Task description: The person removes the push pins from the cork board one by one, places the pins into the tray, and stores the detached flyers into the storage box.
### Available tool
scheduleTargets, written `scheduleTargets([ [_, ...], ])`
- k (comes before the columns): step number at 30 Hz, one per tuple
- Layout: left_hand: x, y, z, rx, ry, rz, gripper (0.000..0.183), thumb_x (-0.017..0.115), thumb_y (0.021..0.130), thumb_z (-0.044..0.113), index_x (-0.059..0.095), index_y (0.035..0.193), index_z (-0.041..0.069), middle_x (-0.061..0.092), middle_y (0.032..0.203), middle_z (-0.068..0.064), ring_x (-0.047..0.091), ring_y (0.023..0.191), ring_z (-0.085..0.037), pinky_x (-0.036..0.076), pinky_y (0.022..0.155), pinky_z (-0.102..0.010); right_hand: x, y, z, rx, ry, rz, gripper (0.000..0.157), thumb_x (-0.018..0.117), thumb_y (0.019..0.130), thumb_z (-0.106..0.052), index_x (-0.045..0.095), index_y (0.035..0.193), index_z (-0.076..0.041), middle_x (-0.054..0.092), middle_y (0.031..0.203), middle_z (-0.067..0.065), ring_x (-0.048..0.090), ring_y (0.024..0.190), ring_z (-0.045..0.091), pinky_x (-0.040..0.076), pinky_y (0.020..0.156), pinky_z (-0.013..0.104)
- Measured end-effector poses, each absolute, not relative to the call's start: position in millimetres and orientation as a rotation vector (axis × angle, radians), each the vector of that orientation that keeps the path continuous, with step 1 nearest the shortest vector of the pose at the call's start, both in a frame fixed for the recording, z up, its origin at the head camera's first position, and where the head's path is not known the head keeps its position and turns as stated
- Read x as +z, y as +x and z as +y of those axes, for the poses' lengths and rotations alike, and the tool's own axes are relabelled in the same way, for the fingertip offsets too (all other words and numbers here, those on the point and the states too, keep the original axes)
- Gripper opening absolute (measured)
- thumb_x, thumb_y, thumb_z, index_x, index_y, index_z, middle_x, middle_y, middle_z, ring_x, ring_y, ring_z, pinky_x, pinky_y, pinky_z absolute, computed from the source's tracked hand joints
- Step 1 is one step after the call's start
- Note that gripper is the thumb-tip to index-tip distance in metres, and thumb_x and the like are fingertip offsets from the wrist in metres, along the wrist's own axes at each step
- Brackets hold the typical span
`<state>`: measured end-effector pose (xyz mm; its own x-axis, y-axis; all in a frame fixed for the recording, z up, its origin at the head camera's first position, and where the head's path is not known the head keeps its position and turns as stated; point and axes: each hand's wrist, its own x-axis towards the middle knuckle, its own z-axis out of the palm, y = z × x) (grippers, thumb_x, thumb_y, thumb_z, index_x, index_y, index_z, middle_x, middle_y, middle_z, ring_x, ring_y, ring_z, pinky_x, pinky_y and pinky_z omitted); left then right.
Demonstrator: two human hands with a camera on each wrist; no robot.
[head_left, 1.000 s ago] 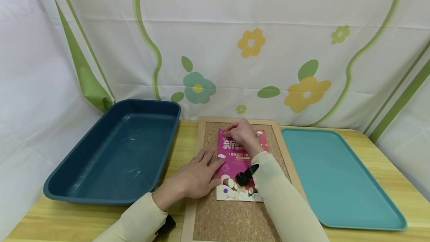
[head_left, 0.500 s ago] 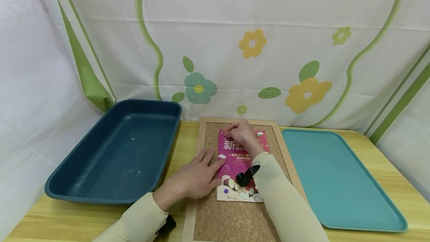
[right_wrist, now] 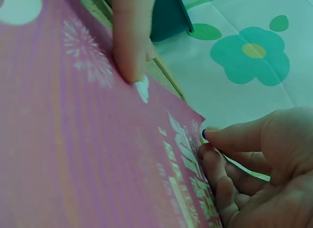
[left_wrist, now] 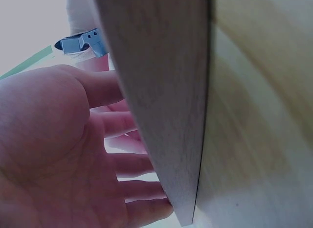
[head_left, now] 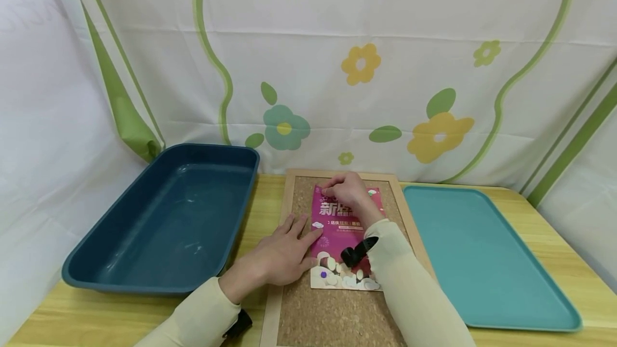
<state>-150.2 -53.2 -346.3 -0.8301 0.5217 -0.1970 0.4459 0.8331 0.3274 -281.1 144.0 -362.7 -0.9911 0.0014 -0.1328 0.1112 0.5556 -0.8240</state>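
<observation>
A pink and red poster (head_left: 337, 237) with white lettering lies on a wood-framed cork board (head_left: 332, 315). My left hand (head_left: 283, 253) rests flat with spread fingers across the board's left frame, thumb and index fingertips on the poster's left edge. In the left wrist view, its fingers reach over the wooden frame (left_wrist: 161, 105). At the poster's upper left corner, my right hand (head_left: 348, 191) pinches a small blue pushpin (right_wrist: 204, 135) between thumb and fingers; most of the pin is hidden. A small round purple spot (head_left: 323, 274) shows near the poster's lower left corner.
A deep dark blue tub (head_left: 168, 224) stands left of the board. To the right lies a flat teal tray (head_left: 491, 261). Both are on a wood-grain table (head_left: 82, 315), with a flower-print curtain (head_left: 308, 68) hanging close behind.
My right wrist has shifted slightly to the right, while its fingers stay at the poster's upper left corner. The left hand has kept its place.
</observation>
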Motion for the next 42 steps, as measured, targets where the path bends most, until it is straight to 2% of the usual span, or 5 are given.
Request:
scheduleTargets([
  [4, -346.7, -150.0, -54.1, 0.398, 0.736, 2.737, 0.062, 0.059, 0.108, 0.043, 0.042, 0.164, 0.022, 0.022, 0.178, -0.016, 0.018, 0.165, -0.042, 0.039, 0.124, -0.062, -358.3, -280.7, 147.2, -1.435, 0.063, 2.661, 0.011, 0.075, 0.098, -0.019, 0.083, 0.101, -0.011, 0.075, 0.11, 0.01, 0.064, 0.097, 0.022, 0.049, 0.079, 0.032],
  [10, -348.0, -150.7, -54.2, 0.414, 0.737, 2.733, 0.063, 0.058, 0.108, 0.043, 0.042, 0.164, 0.022, 0.021, 0.178, -0.017, 0.017, 0.165, -0.043, 0.039, 0.123, -0.063, -347.9, -279.5, 155.6, -1.451, 0.052, 2.678, 0.012, 0.074, 0.1, -0.021, 0.083, 0.103, -0.012, 0.075, 0.113, 0.01, 0.064, 0.105, 0.026, 0.051, 0.089, 0.038],
  [21, -349.3, -150.4, -52.8, 0.422, 0.723, 2.728, 0.063, 0.059, 0.108, 0.043, 0.042, 0.164, 0.022, 0.022, 0.178, -0.016, 0.016, 0.166, -0.042, 0.039, 0.123, -0.063, -338.4, -275.6, 190.6, -1.514, 0.063, 2.685, 0.022, 0.069, 0.104, -0.017, 0.077, 0.12, -0.005, 0.073, 0.117, 0.013, 0.066, 0.106, 0.028, 0.054, 0.093, 0.04],
  [28, -349.2, -151.2, -51.1, 0.419, 0.731, 2.736, 0.063, 0.06, 0.107, 0.042, 0.043, 0.164, 0.021, 0.022, 0.177, -0.016, 0.016, 0.166, -0.042, 0.038, 0.124, -0.062, -334.2, -269.2, 220.2, -1.513, 0.043, 2.707, 0.031, 0.066, 0.106, -0.019, 0.073, 0.131, -0.001, 0.07, 0.13, 0.019, 0.069, 0.113, 0.034, 0.059, 0.1, 0.049],
  [42, -350.3, -150.5, -47.3, 0.42, 0.742, 2.735, 0.062, 0.06, 0.107, 0.041, 0.044, 0.163, 0.02, 0.022, 0.177, -0.017, 0.017, 0.165, -0.043, 0.037, 0.125, -0.061, -329.7, -253.3, 272.6, -1.522, 0.042, 2.761, 0.037, 0.068, 0.105, -0.026, 0.072, 0.134, -0.003, 0.074, 0.13, 0.02, 0.071, 0.117, 0.034, 0.052, 0.112, 0.054],
])
